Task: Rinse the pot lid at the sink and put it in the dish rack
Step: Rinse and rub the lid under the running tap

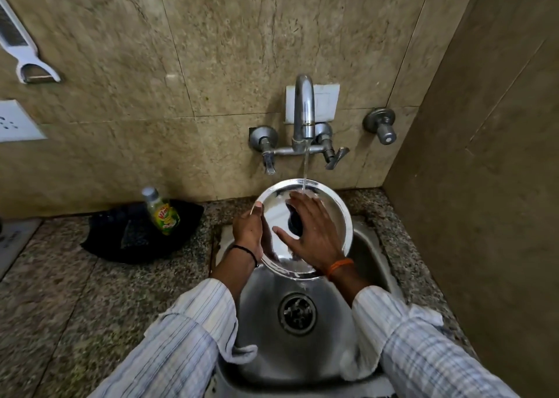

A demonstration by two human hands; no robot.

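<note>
We hold the pot lid tilted over the sink, under the tap's stream. Our left hand grips its nine o'clock rim; our right hand lies spread flat inside it.

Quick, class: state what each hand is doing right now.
Left hand: closed on the lid rim, holding it.
Right hand: open, flat on the lid under the water.
</note>
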